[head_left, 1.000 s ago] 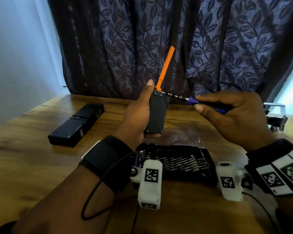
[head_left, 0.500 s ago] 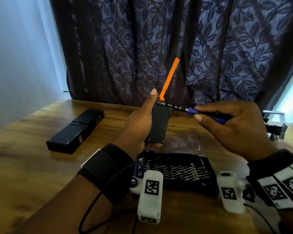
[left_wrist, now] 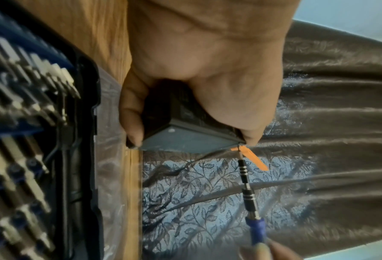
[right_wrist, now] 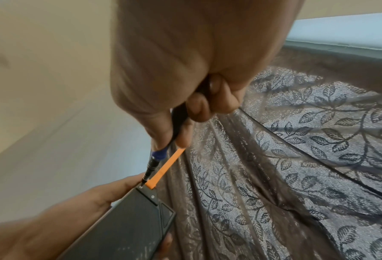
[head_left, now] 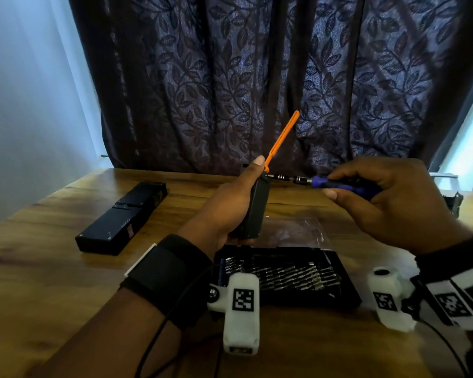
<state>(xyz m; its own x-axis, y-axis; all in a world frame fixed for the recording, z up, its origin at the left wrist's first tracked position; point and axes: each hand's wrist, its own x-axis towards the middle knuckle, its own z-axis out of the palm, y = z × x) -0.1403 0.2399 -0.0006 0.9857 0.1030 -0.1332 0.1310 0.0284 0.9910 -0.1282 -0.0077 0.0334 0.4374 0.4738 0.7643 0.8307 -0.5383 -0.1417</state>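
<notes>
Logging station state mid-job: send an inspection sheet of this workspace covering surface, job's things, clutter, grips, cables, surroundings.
Surface: brown wooden table.
Job's things: small black box-shaped device held upright above it, orange plastic strip rising from its top; blue-handled precision screwdriver, tip at the device's top corner.
Clutter: open black case of screwdriver bits; clear plastic bag; long flat black box, left.
Grips: left hand holds the device; right hand pinches the screwdriver.
Cables: black cable from left wrist strap.
Surroundings: dark leaf-patterned curtain; pale wall.
</notes>
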